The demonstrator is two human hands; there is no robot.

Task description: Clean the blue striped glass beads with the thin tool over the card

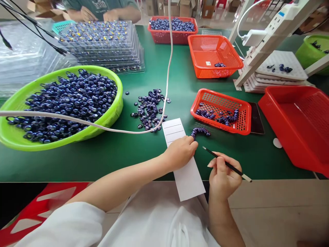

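Note:
Over a white paper strip [189,181] with printed lines, my left hand [181,152] is closed, its fingertips at the near end of a curved row of dark blue beads [203,130]. Whether it grips a bead is hidden by the fingers. My right hand [224,175] holds a thin black tool [231,166] with a fine metal tip pointing left, toward the left hand. A loose pile of dark blue pieces [149,108] lies beyond the strip. Just behind the row, a small red basket [246,118] holds more rows of beads.
A green basket [118,103] heaped with dark pieces stands left, near stacked clear trays [138,58]. Red baskets [194,61] sit behind, and a deep red bin [288,137] at right. A white cable [168,68] crosses the scene. A person [102,10] sits opposite.

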